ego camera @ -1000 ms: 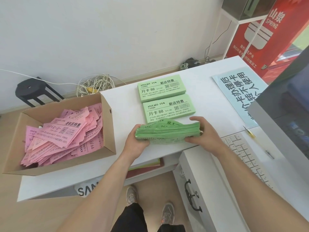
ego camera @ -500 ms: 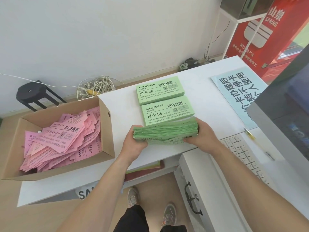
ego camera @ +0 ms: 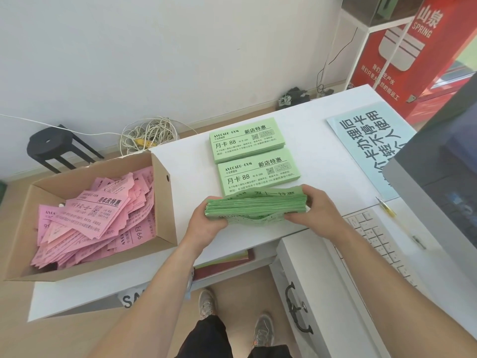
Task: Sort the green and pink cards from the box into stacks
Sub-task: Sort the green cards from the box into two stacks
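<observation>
Both the left hand (ego camera: 206,223) and the right hand (ego camera: 316,210) clasp the ends of a thick green card bundle (ego camera: 255,206) above the white table (ego camera: 185,171). The loose, slippery cards probably splay unless they are squeezed at both short ends.

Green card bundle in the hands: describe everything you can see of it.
The green card bundle is a thick sheaf of thin, paper-like cards, its edges slightly uneven, a few cards sagging loose beneath. The top card bears black print. It is held roughly level near the front edge of the white table, just before the nearer green stack. The left hand grips its left end, the right hand its right end.
</observation>
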A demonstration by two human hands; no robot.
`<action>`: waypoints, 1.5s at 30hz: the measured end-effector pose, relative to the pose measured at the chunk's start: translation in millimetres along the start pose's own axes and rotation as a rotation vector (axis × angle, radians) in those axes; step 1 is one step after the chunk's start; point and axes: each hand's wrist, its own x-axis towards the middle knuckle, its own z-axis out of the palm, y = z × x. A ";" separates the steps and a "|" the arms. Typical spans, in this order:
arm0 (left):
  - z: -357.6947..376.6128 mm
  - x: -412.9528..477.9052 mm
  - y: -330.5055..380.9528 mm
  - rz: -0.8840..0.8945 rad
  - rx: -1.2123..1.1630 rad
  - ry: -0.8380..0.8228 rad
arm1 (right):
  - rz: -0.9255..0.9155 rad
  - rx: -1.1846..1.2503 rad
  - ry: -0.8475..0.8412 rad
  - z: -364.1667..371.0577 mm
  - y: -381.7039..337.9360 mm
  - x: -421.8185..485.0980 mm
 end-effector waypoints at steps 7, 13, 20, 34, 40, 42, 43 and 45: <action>-2.1 -1.9 0.9 0.031 0.053 -0.003 | 0.036 -0.177 -0.019 -7.6 1.8 -0.6; -0.2 1.6 1.1 -0.008 0.049 -0.012 | -0.037 -0.103 -0.015 -2.1 3.9 -4.6; 3.2 1.6 1.4 -0.016 0.010 0.003 | 0.006 -0.083 0.008 -4.4 10.8 -1.3; 7.9 -8.2 11.1 -0.077 0.021 0.029 | 0.029 -0.204 0.010 4.4 14.3 -6.9; 7.3 -9.8 28.8 -0.104 0.024 0.036 | 0.109 -0.045 0.010 -6.8 -8.4 -6.3; 10.3 -9.7 33.3 -0.148 0.090 -0.002 | 0.172 -0.096 0.006 -11.6 -11.8 -1.4; 13.7 -8.3 32.8 -0.180 0.123 -0.017 | 0.206 -0.141 0.011 -12.8 -12.8 1.4; 23.1 -5.0 31.4 -0.241 0.184 -0.029 | 0.264 -0.221 0.032 -12.6 -14.3 8.3</action>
